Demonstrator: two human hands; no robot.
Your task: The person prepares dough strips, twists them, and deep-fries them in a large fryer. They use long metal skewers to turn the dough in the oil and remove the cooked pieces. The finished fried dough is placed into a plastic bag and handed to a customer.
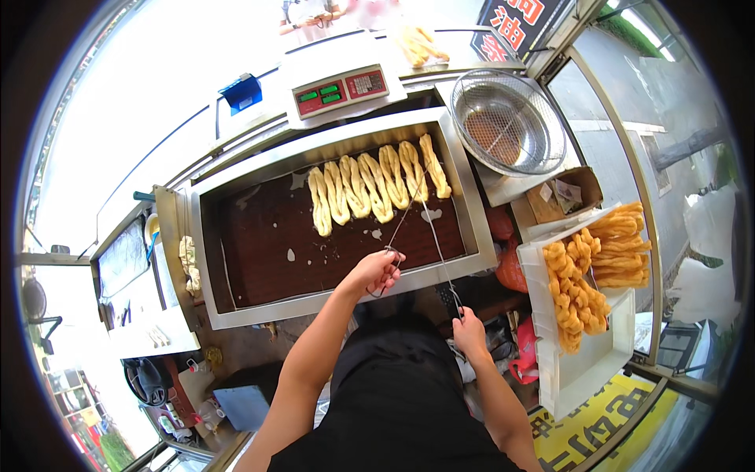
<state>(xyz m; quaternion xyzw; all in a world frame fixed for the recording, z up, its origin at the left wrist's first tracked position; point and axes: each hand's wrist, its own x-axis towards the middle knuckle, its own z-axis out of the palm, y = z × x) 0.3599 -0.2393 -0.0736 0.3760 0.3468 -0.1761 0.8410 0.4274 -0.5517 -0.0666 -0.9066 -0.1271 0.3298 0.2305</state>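
Note:
Several pale dough sticks lie side by side in dark oil inside a rectangular steel fryer. My left hand, over the fryer's near edge, holds a thin metal tool by its looped handles; its long shaft runs up towards the dough at the right. Just past the near rim, my right hand grips a long thin metal rod, perhaps tongs. The rod's far end is close to the second dough stick from the right. Whether it touches the dough cannot be told.
A wire strainer rests on a steel basin behind right. Golden fried dough twists and sticks fill part of a white plastic tray at the right. A cardboard box stands nearby. Behind the fryer are a digital scale and a person.

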